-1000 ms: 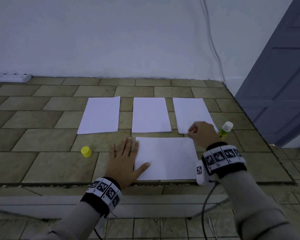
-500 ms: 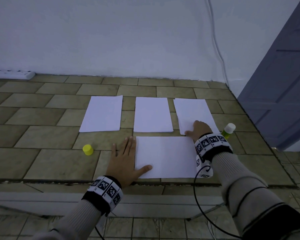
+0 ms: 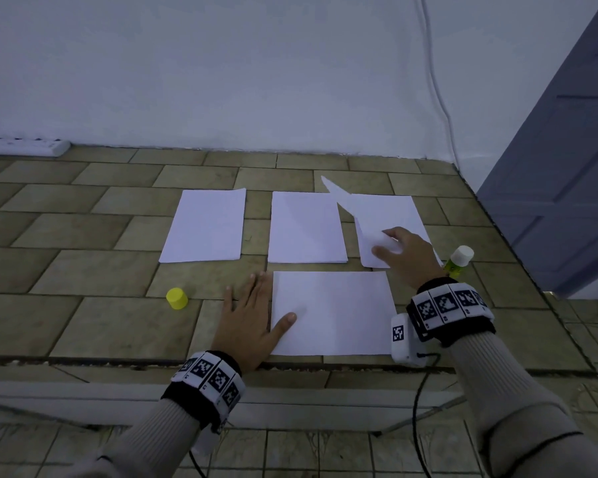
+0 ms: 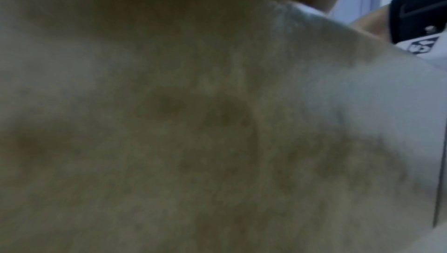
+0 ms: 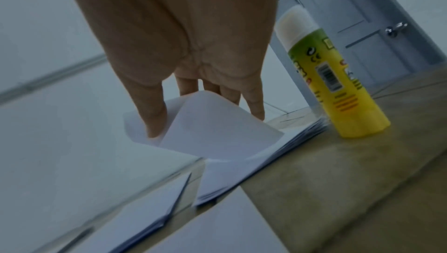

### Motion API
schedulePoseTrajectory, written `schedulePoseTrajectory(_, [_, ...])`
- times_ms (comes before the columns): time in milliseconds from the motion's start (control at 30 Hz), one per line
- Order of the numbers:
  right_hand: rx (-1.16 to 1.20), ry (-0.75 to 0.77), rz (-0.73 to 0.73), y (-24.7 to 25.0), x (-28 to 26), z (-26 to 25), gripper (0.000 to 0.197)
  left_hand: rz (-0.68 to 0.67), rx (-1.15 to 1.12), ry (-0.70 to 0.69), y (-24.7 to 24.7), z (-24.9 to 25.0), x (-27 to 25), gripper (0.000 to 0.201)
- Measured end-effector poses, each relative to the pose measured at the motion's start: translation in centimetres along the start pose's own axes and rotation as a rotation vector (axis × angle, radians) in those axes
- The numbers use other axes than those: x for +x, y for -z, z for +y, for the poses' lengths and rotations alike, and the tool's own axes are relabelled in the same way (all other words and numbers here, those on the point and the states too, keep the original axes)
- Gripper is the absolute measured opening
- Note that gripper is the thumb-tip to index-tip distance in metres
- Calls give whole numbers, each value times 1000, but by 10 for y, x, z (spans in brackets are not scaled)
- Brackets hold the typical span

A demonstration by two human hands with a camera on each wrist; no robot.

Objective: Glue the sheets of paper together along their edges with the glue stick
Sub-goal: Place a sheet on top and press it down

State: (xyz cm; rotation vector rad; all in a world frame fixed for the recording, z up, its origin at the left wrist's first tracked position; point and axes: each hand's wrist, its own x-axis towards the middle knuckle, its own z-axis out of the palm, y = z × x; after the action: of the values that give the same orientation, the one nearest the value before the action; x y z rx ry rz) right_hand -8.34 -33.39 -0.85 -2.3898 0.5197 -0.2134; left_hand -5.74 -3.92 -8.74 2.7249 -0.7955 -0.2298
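A single white sheet [image 3: 335, 312] lies at the front of the tiled ledge. My left hand [image 3: 268, 300] lies flat beside it, thumb pressing its left edge. Three paper stacks lie behind: left [image 3: 204, 225], middle [image 3: 306, 227], right [image 3: 394, 212]. My right hand [image 3: 382, 244] pinches the top sheet [image 3: 340, 198] of the right stack, which is bent and lifted, its far corner in the air. In the right wrist view the thumb [image 5: 152, 121] presses on the curled sheet [image 5: 212, 129]. The uncapped glue stick [image 3: 458, 260] [image 5: 326, 77] stands just right of that hand.
The yellow cap [image 3: 176, 298] stands left of my left hand. The ledge ends in a front edge [image 3: 118, 360] and a right edge by a grey door [image 3: 567, 167]. A white power strip [image 3: 25, 146] lies at the back left. The left wrist view is blurred tile.
My right hand moved from the front sheet's far right corner onto the right stack and lifted its top sheet. The left hand stayed put.
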Motion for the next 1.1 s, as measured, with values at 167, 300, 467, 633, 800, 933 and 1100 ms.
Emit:
schedulePoseTrajectory(167, [168, 142, -9, 1, -32, -3, 37, 171, -459, 27, -1, -5, 1, 111])
schedulePoseTrajectory(300, [228, 229, -105, -1, -54, 9, 41, 324, -750, -3, 6, -2, -2, 66])
schedulePoseTrajectory(467, [171, 327, -164, -4, -68, 18, 42, 247, -1023, 50, 38, 17, 3, 26])
schedulePoseTrajectory(633, [108, 357, -201, -7, -74, 30, 46, 0, -1103, 154, 39, 9, 8, 30])
schedulePoseTrajectory(800, [373, 187, -316, 1, -77, 36, 61, -9, -1097, 181, 36, 9, 0, 34])
schedulePoseTrajectory(933, [529, 135, -350, 12, -78, 35, 56, 50, -1158, 199, 35, 15, -5, 35])
schedulePoseTrajectory(1100, [588, 2, -277, 11, -74, 35, 32, 39, -1057, 174, 35, 16, -6, 35])
